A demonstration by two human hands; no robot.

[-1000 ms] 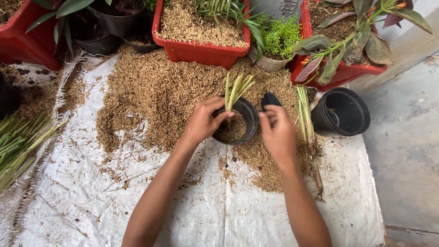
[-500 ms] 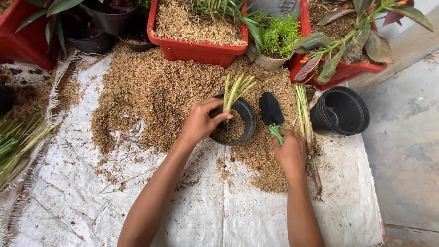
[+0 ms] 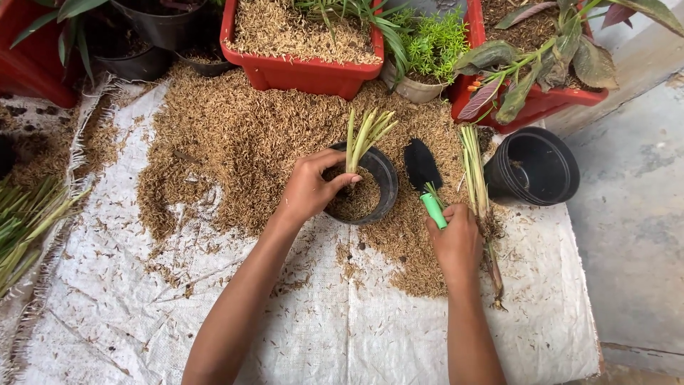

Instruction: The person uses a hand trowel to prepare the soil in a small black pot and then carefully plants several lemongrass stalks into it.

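Left hand fingers pinch the limp, fragile cutting low, inside the pot. Right hand fingers close round the light trowel at its green handle.

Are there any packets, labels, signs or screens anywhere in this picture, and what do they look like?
None can be seen: no packets, labels, signs or screens.
The nearest thing to packaging is the white woven sack sheet, spread flat under the black pot and the loose husks; no print shows on it.
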